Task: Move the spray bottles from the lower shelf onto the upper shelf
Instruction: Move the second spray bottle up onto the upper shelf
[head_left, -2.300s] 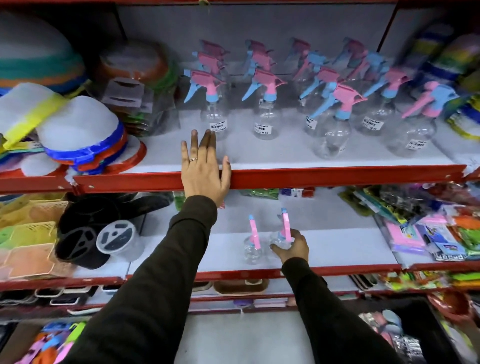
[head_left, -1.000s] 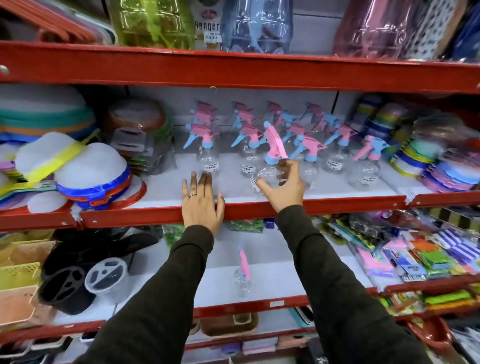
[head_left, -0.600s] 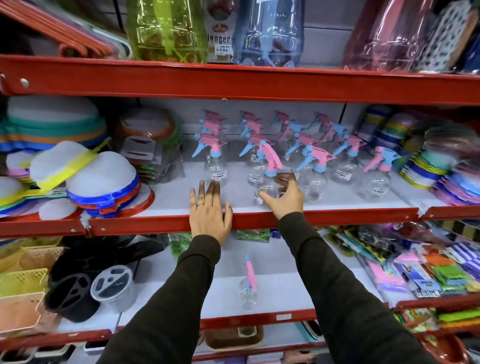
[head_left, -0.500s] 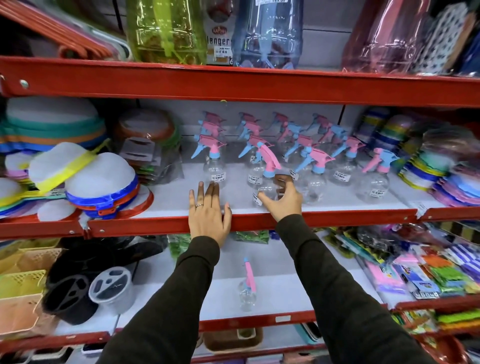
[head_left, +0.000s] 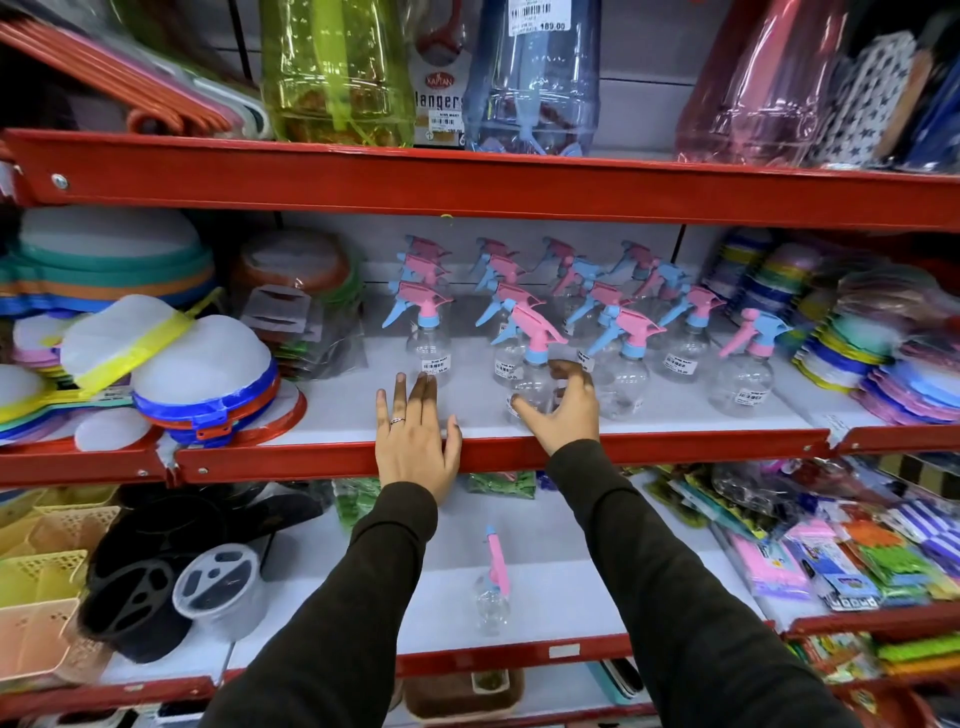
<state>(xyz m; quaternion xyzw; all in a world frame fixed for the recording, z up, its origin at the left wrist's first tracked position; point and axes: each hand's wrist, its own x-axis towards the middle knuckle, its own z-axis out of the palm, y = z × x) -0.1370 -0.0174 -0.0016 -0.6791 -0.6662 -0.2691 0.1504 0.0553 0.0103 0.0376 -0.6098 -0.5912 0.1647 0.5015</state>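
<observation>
A clear spray bottle (head_left: 535, 382) with a pink and blue trigger head stands near the front of the upper shelf (head_left: 332, 457). My right hand (head_left: 563, 410) is cupped around its body, thumb on the left and fingers on the right. Several matching spray bottles (head_left: 628, 374) stand in rows behind and beside it. My left hand (head_left: 415, 436) lies flat on the shelf's red front edge and holds nothing. One spray bottle (head_left: 491, 592) stands alone on the lower shelf (head_left: 566, 649), between my two forearms.
Stacked plastic lids (head_left: 202, 384) fill the upper shelf's left end and coloured stacks (head_left: 857, 353) its right. On the lower shelf are baskets (head_left: 36, 582), black and grey containers (head_left: 156, 587) at left and packets (head_left: 831, 551) at right. Big jars (head_left: 530, 78) stand above.
My right hand lifted a spray bottle off the lower shelf and set it down at the front of the upper shelf. The left hand stayed on the edge. The view tilted upward.
</observation>
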